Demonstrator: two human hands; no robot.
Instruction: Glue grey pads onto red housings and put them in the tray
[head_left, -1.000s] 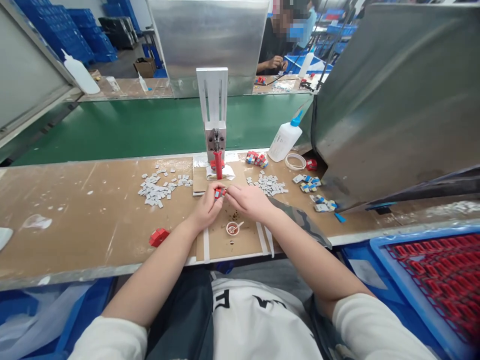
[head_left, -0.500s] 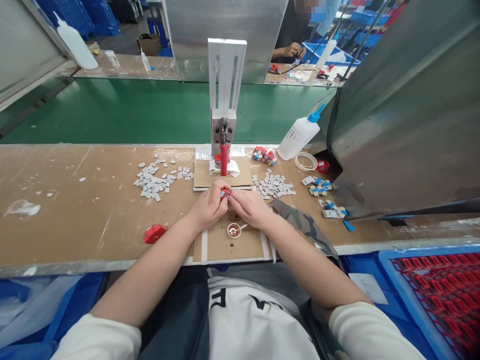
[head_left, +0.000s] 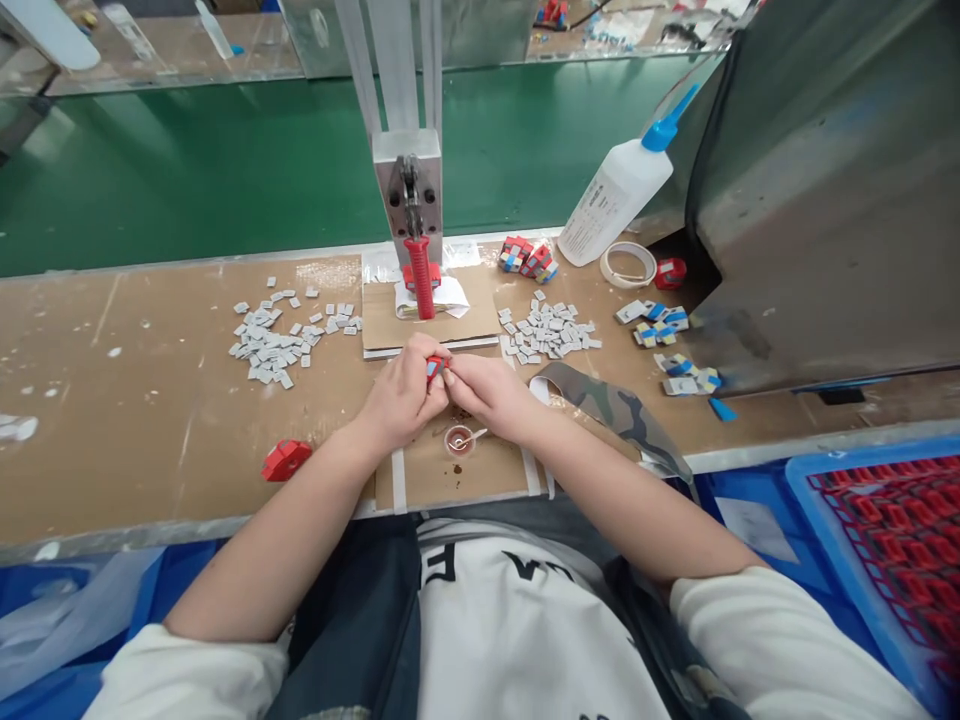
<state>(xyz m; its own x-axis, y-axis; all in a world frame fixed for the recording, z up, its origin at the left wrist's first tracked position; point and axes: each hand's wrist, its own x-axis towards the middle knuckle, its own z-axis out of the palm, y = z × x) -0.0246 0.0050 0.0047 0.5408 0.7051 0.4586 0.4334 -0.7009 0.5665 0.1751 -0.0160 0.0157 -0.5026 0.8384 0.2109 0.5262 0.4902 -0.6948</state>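
Between my two hands is a small red piece (head_left: 436,368) with a light blue face. My left hand (head_left: 405,392) is closed around it, and the fingertips of my right hand (head_left: 491,395) pinch its right side. Just below the hands sits a small round cup (head_left: 459,441) with a white stick in it. A press with a red handle (head_left: 421,280) stands behind the hands on a cardboard pad. Small grey tiles lie in a left pile (head_left: 274,340) and a right pile (head_left: 551,330). One red piece (head_left: 286,460) rests near my left forearm.
A white bottle with a blue tip (head_left: 619,195) leans at the back right, beside a tape roll (head_left: 628,265). Coloured blocks (head_left: 528,258) lie behind the right pile. Camouflage cloth (head_left: 607,405) lies by my right forearm. A blue crate (head_left: 817,500) holds red pieces at the right.
The view has tilted down and come closer, so the co-worker's hands at the back are out of sight. Both hands stay together on the red piece.
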